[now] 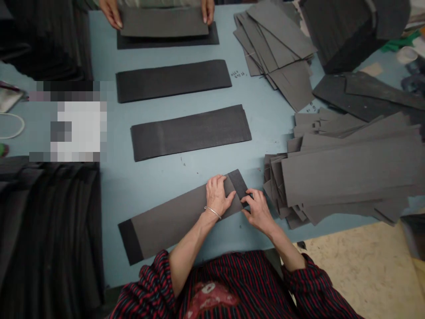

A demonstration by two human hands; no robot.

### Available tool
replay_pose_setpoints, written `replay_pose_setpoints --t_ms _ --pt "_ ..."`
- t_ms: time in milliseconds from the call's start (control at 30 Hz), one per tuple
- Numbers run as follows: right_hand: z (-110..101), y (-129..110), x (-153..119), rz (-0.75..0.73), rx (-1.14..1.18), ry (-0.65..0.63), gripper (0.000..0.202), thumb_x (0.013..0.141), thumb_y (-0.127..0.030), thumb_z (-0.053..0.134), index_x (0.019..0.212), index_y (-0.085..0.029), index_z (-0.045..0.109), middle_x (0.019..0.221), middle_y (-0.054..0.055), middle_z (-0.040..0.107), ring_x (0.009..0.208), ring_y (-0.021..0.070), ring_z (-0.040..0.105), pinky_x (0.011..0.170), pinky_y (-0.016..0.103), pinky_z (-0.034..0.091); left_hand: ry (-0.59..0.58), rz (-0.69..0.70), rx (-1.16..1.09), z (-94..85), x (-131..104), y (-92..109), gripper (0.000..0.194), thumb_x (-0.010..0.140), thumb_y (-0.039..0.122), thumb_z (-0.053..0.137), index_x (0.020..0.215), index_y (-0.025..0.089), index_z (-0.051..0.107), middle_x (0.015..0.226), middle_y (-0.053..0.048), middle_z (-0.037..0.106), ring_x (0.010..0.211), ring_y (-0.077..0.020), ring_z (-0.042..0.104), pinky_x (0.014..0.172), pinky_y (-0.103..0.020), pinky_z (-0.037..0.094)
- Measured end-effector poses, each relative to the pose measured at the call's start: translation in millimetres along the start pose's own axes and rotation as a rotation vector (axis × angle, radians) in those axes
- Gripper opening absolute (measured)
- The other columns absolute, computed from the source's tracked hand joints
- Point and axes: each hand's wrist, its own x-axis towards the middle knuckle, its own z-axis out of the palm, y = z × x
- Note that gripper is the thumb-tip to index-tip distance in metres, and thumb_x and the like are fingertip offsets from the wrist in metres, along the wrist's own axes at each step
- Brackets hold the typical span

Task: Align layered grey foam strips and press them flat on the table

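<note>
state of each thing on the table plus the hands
left hand: spread on the grey sheet
right hand: curled, at the black strip's right end
grey sheet: flat on the black strip
black strip: partly covered, ends showing
middle black strips: flat, uncovered
far grey sheet: held in a co-worker's hands
near grey pile: uneven
far grey pile: fanned out

A big blue table (pixel 102 53) fills the middle. Lots of dark sheets (pixel 59 230) bunch up at the lower left. A white loop (pixel 23 125) sits above them, by the left edge. At the top right, something green (pixel 396 43) is near a small white round thing (pixel 407 54). The floor (pixel 358 266) is pale yellow.
</note>
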Motion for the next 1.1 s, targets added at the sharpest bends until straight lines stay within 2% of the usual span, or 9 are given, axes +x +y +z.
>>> replay_pose_setpoints --t_ms 133,233,300,400,467,533,667,800,1100 --pt "-24 -17 24 -0.085 -0.119 -0.117 0.022 0.078 -0.029 0.065 0.098 -0.022 0.060 0.101 0.010 0.056 0.096 0.0284 0.049 0.080 0.043 0.043 -0.038 0.071 -0.094 -15.9 -14 7 0.053 0.075 0.030 0.069 0.123 0.019 0.048 0.128 -0.013 0.051 0.125 -0.0296 0.041 0.109 -0.049 0.028" --pt "-24 -26 51 -0.133 -0.118 -0.085 0.023 0.086 -0.032 0.057 0.107 -0.021 0.058 0.103 0.010 0.057 0.098 0.0284 0.049 0.082 0.044 0.043 0.058 -0.082 -0.248 -33.7 -58 9 0.045 0.080 0.034 0.064 0.121 0.021 0.051 0.126 -0.012 0.054 0.127 -0.0278 0.041 0.111 -0.049 0.027" --pt "-13 -29 69 -0.201 -0.081 -0.093 0.026 0.088 -0.032 0.054 0.111 -0.021 0.057 0.106 0.011 0.058 0.101 0.0288 0.050 0.085 0.045 0.043 0.113 -0.366 -0.449 -41.3 -101 8 0.032 0.084 0.036 0.060 0.112 0.021 0.056 0.114 -0.011 0.060 0.116 -0.0251 0.051 0.104 -0.046 0.037" --pt "8 -34 89 -0.317 -0.034 -0.148 0.030 0.089 -0.033 0.053 0.117 -0.022 0.055 0.109 0.011 0.058 0.104 0.0293 0.050 0.087 0.046 0.043 0.085 -1.014 -0.918 -42.2 -164 5 0.021 0.081 0.034 0.064 0.092 0.017 0.060 0.093 -0.011 0.066 0.092 -0.0234 0.064 0.091 -0.041 0.048" --pt "20 -38 99 -0.378 -0.028 -0.182 0.032 0.089 -0.033 0.054 0.118 -0.022 0.055 0.109 0.011 0.058 0.104 0.0294 0.050 0.087 0.046 0.043 0.100 -1.374 -1.258 -38.6 -187 3 0.020 0.078 0.029 0.069 0.087 0.014 0.060 0.090 -0.014 0.068 0.085 -0.0231 0.067 0.088 -0.039 0.051" --pt "31 -44 106 -0.423 -0.030 -0.204 0.033 0.088 -0.034 0.054 0.119 -0.022 0.054 0.109 0.011 0.058 0.103 0.0293 0.050 0.087 0.047 0.044 0.238 -1.519 -1.521 -34.3 -192 3 0.018 0.078 0.021 0.069 0.089 0.011 0.059 0.094 -0.017 0.068 0.084 -0.0227 0.069 0.089 -0.038 0.051" --pt "44 -55 113 -0.463 -0.051 -0.240 0.037 0.088 -0.035 0.055 0.121 -0.019 0.053 0.107 0.011 0.058 0.099 0.0284 0.051 0.084 0.045 0.045 0.631 -1.546 -1.689 -26.6 -173 6 0.012 0.082 0.013 0.063 0.092 0.009 0.059 0.098 -0.020 0.067 0.082 -0.0210 0.069 0.094 -0.038 0.050" --pt "53 -57 111 -0.473 -0.107 -0.250 0.032 0.088 -0.037 0.054 0.115 -0.019 0.057 0.102 0.011 0.059 0.095 0.0280 0.051 0.080 0.044 0.043 0.850 -1.526 -1.730 -16.0 -165 14 0.013 0.086 0.018 0.061 0.096 0.010 0.059 0.107 -0.021 0.065 0.091 -0.0212 0.069 0.099 -0.037 0.048" --pt "56 -53 96 -0.426 -0.188 -0.226 0.033 0.088 -0.049 0.048 0.095 -0.018 0.059 0.093 0.010 0.059 0.092 0.0284 0.052 0.075 0.042 0.039 0.952 -1.500 -1.760 -8.5 -174 10 0.018 0.079 0.022 0.070 0.091 0.012 0.062 0.101 -0.019 0.068 0.092 -0.0234 0.068 0.099 -0.039 0.048"
